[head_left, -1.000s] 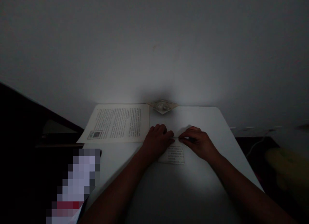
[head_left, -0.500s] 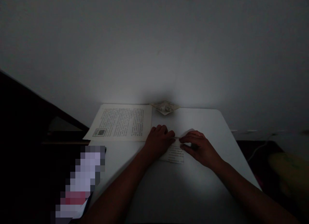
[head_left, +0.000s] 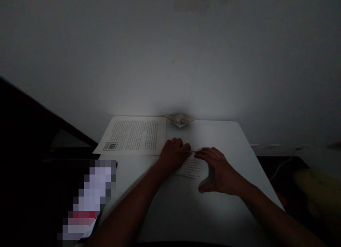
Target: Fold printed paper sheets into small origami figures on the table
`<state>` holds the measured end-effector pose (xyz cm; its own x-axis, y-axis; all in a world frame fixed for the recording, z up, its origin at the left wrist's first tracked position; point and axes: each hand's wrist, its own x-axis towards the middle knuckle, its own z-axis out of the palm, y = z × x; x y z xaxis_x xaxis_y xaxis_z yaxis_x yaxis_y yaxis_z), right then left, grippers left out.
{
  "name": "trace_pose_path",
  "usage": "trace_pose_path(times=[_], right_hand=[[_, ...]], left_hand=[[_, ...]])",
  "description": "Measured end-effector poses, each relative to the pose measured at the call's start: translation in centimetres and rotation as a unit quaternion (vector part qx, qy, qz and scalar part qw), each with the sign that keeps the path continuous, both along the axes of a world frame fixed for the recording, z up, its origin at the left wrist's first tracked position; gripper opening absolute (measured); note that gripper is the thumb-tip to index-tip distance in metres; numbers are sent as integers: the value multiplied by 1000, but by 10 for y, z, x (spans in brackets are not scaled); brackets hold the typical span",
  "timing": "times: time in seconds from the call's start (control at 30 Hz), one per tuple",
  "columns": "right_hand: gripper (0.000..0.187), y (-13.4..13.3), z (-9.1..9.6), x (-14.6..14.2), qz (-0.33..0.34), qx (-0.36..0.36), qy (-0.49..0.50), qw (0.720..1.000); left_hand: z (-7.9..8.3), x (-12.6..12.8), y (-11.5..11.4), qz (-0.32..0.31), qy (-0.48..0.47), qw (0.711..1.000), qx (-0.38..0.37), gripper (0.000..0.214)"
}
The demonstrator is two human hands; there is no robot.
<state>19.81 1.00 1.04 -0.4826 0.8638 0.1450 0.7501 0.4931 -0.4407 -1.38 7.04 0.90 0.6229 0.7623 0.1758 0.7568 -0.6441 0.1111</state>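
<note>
Head view shows one small piece of printed paper (head_left: 191, 168) lying on the tabletop (head_left: 221, 135), between and under two hands. Being thin paper, it should be very light, soft enough to crease, and easy to tear or slide; its edges and corners look the best places to hold. The left hand (head_left: 174, 155) has curled fingers, thumb and forefinger seemingly grasping the upper edge. The right hand (head_left: 217, 168) is released, thumb spread well below the fingers, whose tips are at the upper right corner; contact is unclear. Beyond stand one folded paper box (head_left: 180, 120) by the wall (head_left: 170, 69) and, left of it, one large printed sheet (head_left: 133, 133). One pixelated device (head_left: 93, 190) sits at the left edge.
</note>
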Motion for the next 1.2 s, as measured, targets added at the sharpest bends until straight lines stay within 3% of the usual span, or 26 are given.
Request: trace_pose_path(times=[0.23,0.47,0.63,0.8,0.87,0.93,1.07,1.2], right_hand=[[75,2,-4,-1,33,36,25,998],[54,-1,-9,3,63,100,61,991],[41,2,-7,4,62,121,130,982],[29,1,-6,7,1,94,179,979],[23,1,-5,9,-28,90,200,975],[19,2,-6,11,-65,90,222,969],[15,3,-11,17,-170,95,247,949],[17,3,-11,17,-213,72,248,942]], left_hand=[[7,0,1,-18,-3,999,-33,16],[13,-5,0,-37,-119,984,-126,21],[21,-14,4,-48,-242,933,-261,31],[24,-28,8,-64,-374,853,-359,27],[26,-30,7,-76,-381,837,-386,29],[27,-27,4,-79,-363,841,-393,33],[26,-16,-1,-17,-338,872,-354,22],[20,-8,-3,8,-317,883,-346,36]])
